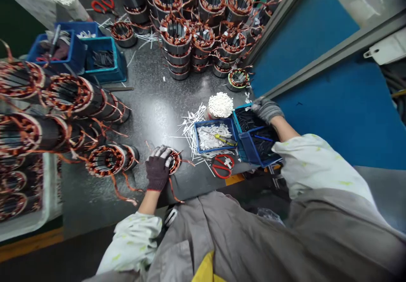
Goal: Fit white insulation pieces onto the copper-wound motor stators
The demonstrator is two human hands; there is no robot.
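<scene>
My left hand (157, 167), in a dark glove with pale fingertips, grips a small motor stator (175, 161) with copper windings near the table's front edge. The hand covers the stator's left side; loose copper leads stick out to the right and below. My right hand (267, 109), in a grey glove, is at the far right side of a teal bin (236, 114) of black strips (247, 119). Its fingers are curled down and pressed together, with their tips partly hidden. A blue bin (258, 162) with more black strips and a blue pen-like stick (264, 138) stands just in front.
Between my hands lie a blue tray (198, 148) of white pieces with a yellow screwdriver (223, 139), red scissors (223, 166), scattered white sticks (190, 131) and a bundle of white sticks (220, 105). Stacked stators (176, 36) line the back; others (104, 160) lie left. A blue panel (336, 117) borders the right.
</scene>
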